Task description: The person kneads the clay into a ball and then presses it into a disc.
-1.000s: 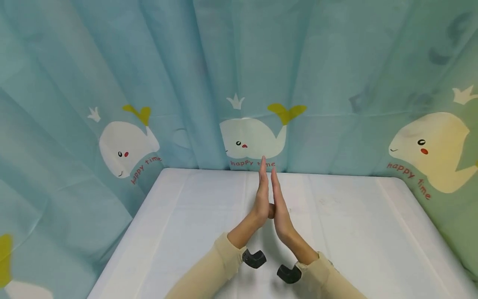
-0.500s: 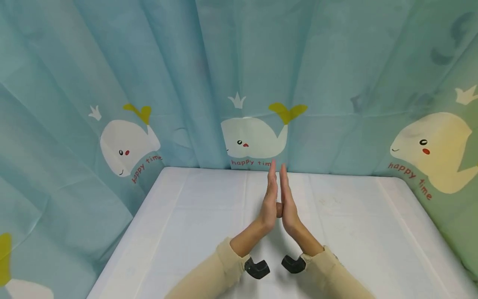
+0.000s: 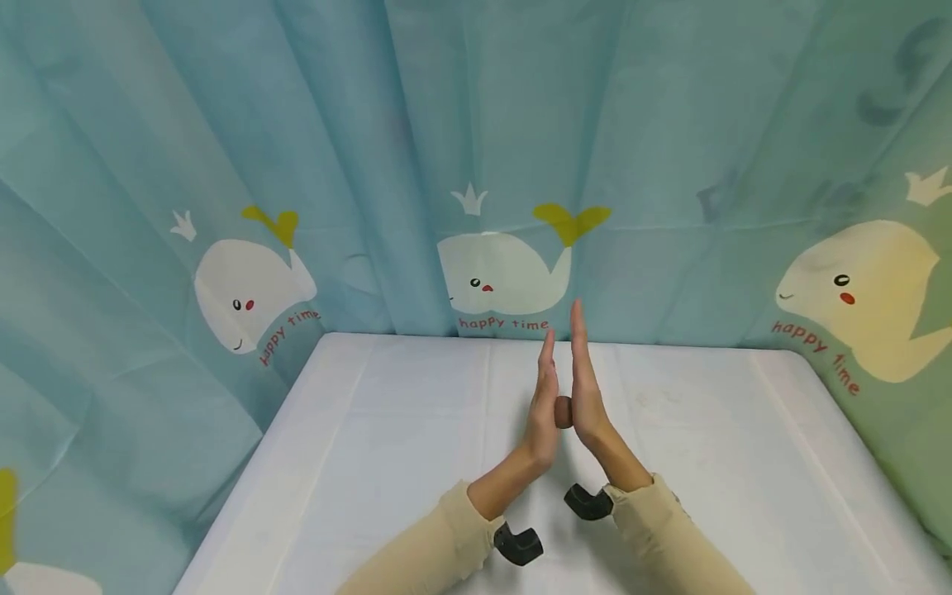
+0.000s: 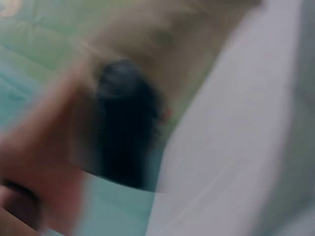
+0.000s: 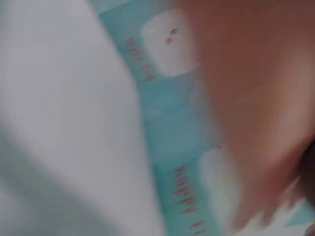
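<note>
A small brown lump (image 3: 564, 412), resembling modelling clay, sits between my two palms above the table. My left hand (image 3: 545, 413) presses it from the left with its fingers straight and pointing away from me. Against its other side lies the palm of my right hand (image 3: 586, 401), fingers also straight, reaching further forward than the left. The fingertips stand apart from each other. In the blurred left wrist view the lump (image 4: 22, 209) shows dark at the lower left. At the right edge of the right wrist view, part of the lump (image 5: 308, 174) appears beside the hand (image 5: 261, 103).
A white-covered table (image 3: 402, 421) lies under the hands. Behind and around it hangs a blue-green curtain (image 3: 357, 165) printed with whales. Black camera mounts (image 3: 518, 545) stick out from both wrists, beneath beige sleeves (image 3: 439, 541).
Both hands have shifted to the right with the lump between them. Their palms have slid against each other: the right now reaches further forward, where the left did a second ago.
</note>
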{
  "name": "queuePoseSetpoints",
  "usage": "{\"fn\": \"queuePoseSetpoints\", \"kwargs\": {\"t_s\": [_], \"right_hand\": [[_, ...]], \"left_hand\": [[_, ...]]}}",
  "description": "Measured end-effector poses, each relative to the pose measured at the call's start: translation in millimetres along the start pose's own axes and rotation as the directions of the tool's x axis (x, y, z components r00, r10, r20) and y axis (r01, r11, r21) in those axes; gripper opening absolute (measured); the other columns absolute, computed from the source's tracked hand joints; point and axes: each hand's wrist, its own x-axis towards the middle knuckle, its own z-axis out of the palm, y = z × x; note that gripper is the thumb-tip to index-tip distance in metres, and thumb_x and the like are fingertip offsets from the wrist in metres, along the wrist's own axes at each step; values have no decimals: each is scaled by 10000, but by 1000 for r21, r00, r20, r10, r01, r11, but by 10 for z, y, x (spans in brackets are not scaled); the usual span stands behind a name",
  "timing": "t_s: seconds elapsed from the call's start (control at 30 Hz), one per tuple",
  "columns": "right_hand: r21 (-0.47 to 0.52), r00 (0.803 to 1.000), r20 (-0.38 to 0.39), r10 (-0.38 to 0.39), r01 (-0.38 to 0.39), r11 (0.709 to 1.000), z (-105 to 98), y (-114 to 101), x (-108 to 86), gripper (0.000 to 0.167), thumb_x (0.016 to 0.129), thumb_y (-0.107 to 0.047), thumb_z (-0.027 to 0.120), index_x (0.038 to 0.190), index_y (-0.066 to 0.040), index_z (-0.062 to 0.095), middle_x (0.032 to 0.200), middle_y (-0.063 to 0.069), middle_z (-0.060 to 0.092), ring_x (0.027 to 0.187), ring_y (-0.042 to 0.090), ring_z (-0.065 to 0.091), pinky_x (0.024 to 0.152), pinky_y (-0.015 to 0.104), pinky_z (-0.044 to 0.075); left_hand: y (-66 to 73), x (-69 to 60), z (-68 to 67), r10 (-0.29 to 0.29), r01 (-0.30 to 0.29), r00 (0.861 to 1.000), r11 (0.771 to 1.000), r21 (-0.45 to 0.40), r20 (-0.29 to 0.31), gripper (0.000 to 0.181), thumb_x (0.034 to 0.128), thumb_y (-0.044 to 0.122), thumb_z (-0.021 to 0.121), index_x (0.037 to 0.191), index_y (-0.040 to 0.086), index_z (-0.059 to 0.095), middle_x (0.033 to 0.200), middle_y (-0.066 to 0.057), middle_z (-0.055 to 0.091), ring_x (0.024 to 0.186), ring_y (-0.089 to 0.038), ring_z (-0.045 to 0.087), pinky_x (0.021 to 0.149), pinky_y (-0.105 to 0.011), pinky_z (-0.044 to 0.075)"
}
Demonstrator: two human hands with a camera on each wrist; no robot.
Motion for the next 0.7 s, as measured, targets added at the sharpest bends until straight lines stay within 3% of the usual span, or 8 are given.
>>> {"fn": "queuePoseSetpoints", "kwargs": {"t_s": [0.07, 0.17, 0.3, 0.43, 0.57, 0.7], "right_hand": [[7, 998, 17, 69, -69, 998, 32, 97, -64, 528, 1144, -307, 87, 1667, -280, 22, 1723, -57, -53, 1568, 168, -79, 1231, 556, -31], [21, 989, 44, 140, -141, 990, 156, 131, -224, 529, 1139, -345, 76, 1667, -308, 64, 1722, -80, -7, 1568, 183, -63, 1220, 602, -9], [18, 992, 60, 107, -108, 994, 277, -31, -321, 537, 1126, -406, 87, 1660, -355, 99, 1712, -150, 26, 1562, 146, -94, 1191, 659, -48], [0, 998, 38, 56, -56, 998, 186, -148, -183, 531, 1122, -412, 91, 1653, -385, 88, 1707, -168, 17, 1553, 85, -90, 1211, 600, -50], [11, 996, 6, 83, -83, 996, -4, 19, -27, 520, 1130, -408, 90, 1649, -394, 58, 1702, -184, -4, 1551, 53, -49, 1235, 516, -14], [45, 991, 11, 136, -136, 990, 43, 187, -123, 527, 1139, -386, 89, 1662, -333, 66, 1712, -138, -8, 1559, 107, -46, 1235, 522, -13]], "left_hand": [[21, 41, -33, 20, -20, 1000, 1000, 4, -4, 596, 1119, 399, 126, 1673, 198, 39, 1722, 58, 26, 1554, -84, 13, 1248, -475, 27], [8, 148, -141, 19, -18, 999, 999, 43, -31, 591, 1119, 377, 115, 1672, 191, 18, 1729, 19, -9, 1577, -177, -17, 1244, -538, 0], [-89, 224, -257, -23, 28, 997, 997, 77, -68, 594, 1125, 397, 108, 1671, 189, 0, 1728, 15, -14, 1578, -203, -9, 1232, -579, -7], [-134, 112, -174, -55, 56, 998, 998, 40, -24, 599, 1119, 436, 94, 1670, 226, -13, 1727, 25, -17, 1573, -191, -22, 1232, -571, 3], [-7, -22, -38, -60, 60, 998, 998, 7, 18, 599, 1114, 446, 87, 1670, 244, -8, 1724, 50, -41, 1567, -158, -39, 1233, -551, 8], [94, 38, -65, -22, 22, 1000, 1000, -16, 11, 596, 1121, 416, 88, 1668, 206, -24, 1726, 27, -46, 1569, -148, -57, 1245, -511, -13]]}}
